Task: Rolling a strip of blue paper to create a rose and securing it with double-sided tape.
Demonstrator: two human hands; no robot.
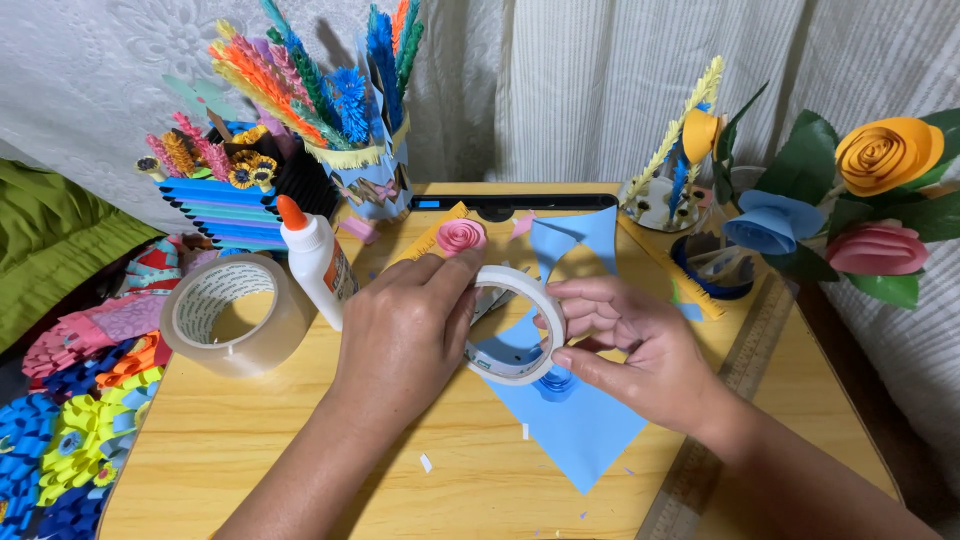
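Both hands grip a white tape roll [512, 325] above blue paper [575, 420]: left hand [405, 335] steadies it, right hand [625, 345] pinches the rim; peeling slowly likely avoids tearing.

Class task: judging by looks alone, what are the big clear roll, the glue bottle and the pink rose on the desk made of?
Big clear roll: likely glossy plastic tape, see-through, on a pale core.
Glue bottle: white, smooth, probably plastic, with an orange cap.
Pink rose: matte paper, seemingly, coiled in a spiral.
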